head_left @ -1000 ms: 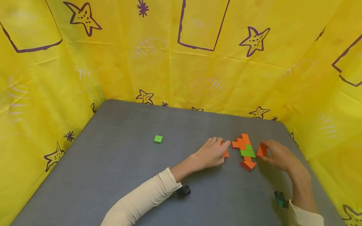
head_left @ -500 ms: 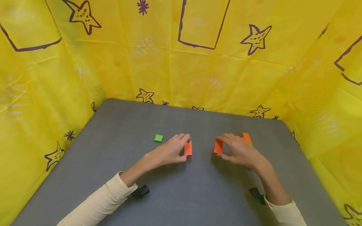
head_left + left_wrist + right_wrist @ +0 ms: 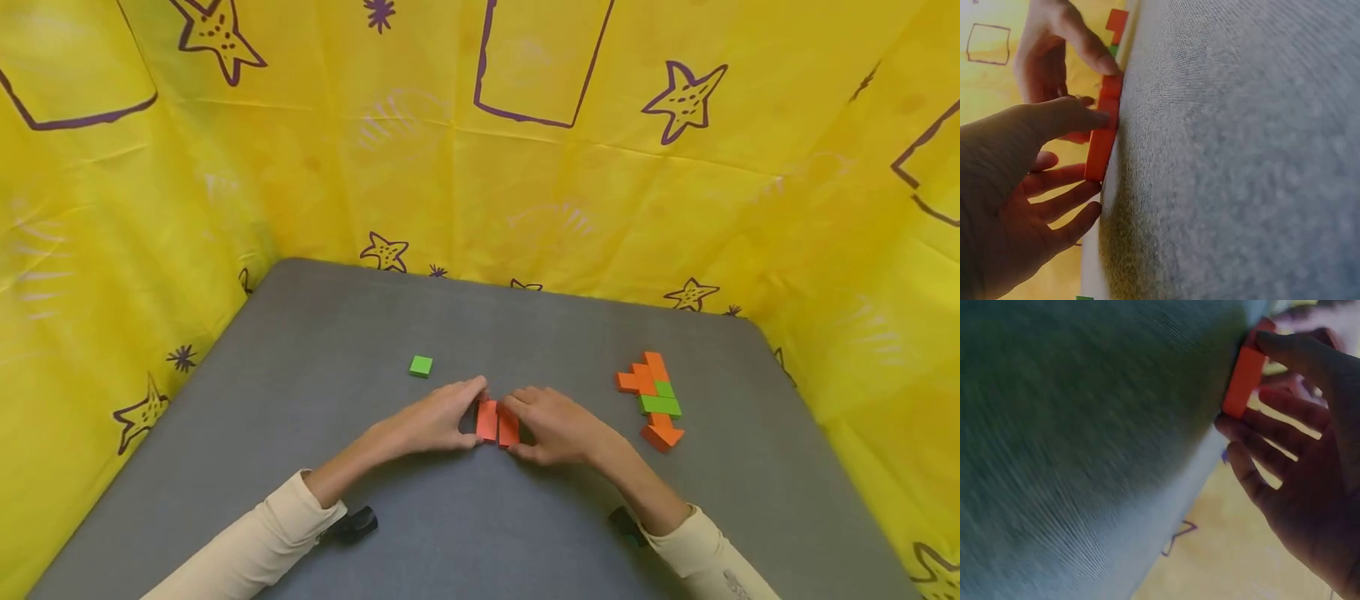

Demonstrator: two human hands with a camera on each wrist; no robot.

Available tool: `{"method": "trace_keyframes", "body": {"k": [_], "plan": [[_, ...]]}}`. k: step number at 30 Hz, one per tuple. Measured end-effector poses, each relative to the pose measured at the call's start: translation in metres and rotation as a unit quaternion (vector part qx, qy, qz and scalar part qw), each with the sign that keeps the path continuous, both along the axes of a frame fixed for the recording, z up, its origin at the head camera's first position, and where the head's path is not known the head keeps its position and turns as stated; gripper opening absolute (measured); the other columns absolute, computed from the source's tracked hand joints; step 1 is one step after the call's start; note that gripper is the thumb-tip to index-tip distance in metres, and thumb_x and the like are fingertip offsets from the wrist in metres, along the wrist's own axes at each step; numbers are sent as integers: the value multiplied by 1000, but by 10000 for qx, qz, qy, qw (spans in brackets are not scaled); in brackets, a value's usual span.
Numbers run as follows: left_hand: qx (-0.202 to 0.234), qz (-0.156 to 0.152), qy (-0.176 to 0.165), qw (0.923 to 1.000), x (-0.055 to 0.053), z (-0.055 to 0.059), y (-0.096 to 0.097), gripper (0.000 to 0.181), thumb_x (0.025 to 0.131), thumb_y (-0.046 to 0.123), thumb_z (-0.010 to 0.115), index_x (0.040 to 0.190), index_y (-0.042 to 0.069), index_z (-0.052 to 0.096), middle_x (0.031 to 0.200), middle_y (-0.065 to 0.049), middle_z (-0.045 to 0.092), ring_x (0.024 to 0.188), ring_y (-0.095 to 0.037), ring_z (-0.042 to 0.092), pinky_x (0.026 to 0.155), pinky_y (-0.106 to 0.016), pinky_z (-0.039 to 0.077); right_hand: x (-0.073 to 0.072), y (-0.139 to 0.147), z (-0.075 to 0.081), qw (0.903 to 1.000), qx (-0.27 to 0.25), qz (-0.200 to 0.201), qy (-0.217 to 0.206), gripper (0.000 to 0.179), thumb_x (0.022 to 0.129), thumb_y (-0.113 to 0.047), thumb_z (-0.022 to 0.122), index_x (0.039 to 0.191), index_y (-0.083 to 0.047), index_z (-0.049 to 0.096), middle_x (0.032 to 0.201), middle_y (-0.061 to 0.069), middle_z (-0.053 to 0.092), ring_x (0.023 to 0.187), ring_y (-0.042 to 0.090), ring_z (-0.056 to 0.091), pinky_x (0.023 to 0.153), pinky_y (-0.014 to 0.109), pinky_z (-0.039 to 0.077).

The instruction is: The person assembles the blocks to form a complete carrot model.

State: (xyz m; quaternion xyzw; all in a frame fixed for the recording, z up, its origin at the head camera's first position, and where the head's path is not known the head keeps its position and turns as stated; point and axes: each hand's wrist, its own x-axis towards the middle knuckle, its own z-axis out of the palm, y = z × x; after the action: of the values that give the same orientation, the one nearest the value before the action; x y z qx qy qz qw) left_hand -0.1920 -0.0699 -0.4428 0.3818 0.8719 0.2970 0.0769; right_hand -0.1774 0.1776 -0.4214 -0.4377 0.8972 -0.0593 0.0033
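Note:
Two orange blocks stand side by side on the grey table, almost touching, in the middle of the head view. My left hand [image 3: 429, 421] pinches the left orange block [image 3: 487, 422] between thumb and fingers. On the other side, my right hand [image 3: 561, 427] holds the right orange block [image 3: 509, 428] the same way. The left wrist view has the left orange block [image 3: 1100, 153] under the thumb, its far side against the fingertips. From the right wrist, the right orange block [image 3: 1245, 381] rests on the table between thumb and fingers.
A small green block [image 3: 421, 366] lies behind the left hand. To the right is a flat arrangement of orange blocks [image 3: 643, 380] and green blocks [image 3: 660, 406], with an orange triangular block [image 3: 662, 439] at its near end. Yellow cloth [image 3: 450, 183] surrounds the grey table [image 3: 480, 533].
Both hands have carried their orange blocks away from the arrangement on the right, the right hand crossing over it. The two blocks have come together in the middle, nearer the person.

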Motion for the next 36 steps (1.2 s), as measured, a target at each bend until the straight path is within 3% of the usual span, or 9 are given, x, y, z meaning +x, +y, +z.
{"method": "trace_keyframes", "body": {"k": [4,11,20,25,32,36], "plan": [[83,33,-110,9999,-2,0,-3,56,83,23,90,124,12,53,115,-2,67,103,-17,63,92,-34,55,1,-4,-6,9996,-156,-227,-19,57,87,-41,83,131,-13,61,113,0,68,102,18,63,93,40,56],[267,-91,-208,9994,-7,4,-6,61,80,21,93,123,10,51,119,-7,70,114,-22,69,101,-41,57,1,-9,-8,9970,-476,-356,-488,67,88,-39,83,142,-11,55,129,4,68,114,20,64,100,43,54],[325,-24,-381,9987,-9,0,-5,62,78,22,94,122,9,51,126,-9,72,120,-22,70,106,-42,57,-2,-13,-9,9939,-719,-350,-756,71,88,-27,84,146,-7,49,134,9,65,116,24,63,104,45,55],[330,3,-429,9985,-10,0,-4,62,78,21,94,122,9,51,125,-9,72,120,-22,70,105,-41,57,-4,-15,-7,9889,-769,-571,-1134,73,89,-29,84,148,-9,46,141,9,61,122,26,60,108,45,53],[347,-4,-487,9982,-12,-1,-3,62,79,21,94,120,10,50,125,-9,72,119,-22,70,105,-41,57,-4,-21,-2,9865,-681,-758,-1279,72,86,-26,85,144,-6,48,133,10,64,110,24,60,95,39,56],[331,-8,-564,9979,-13,-1,-3,61,80,22,93,121,10,50,126,-9,71,120,-22,69,106,-41,57,-4,-21,-2,9875,-582,-733,-1271,75,87,-30,86,146,-7,46,135,10,64,114,25,61,100,41,55]]}}
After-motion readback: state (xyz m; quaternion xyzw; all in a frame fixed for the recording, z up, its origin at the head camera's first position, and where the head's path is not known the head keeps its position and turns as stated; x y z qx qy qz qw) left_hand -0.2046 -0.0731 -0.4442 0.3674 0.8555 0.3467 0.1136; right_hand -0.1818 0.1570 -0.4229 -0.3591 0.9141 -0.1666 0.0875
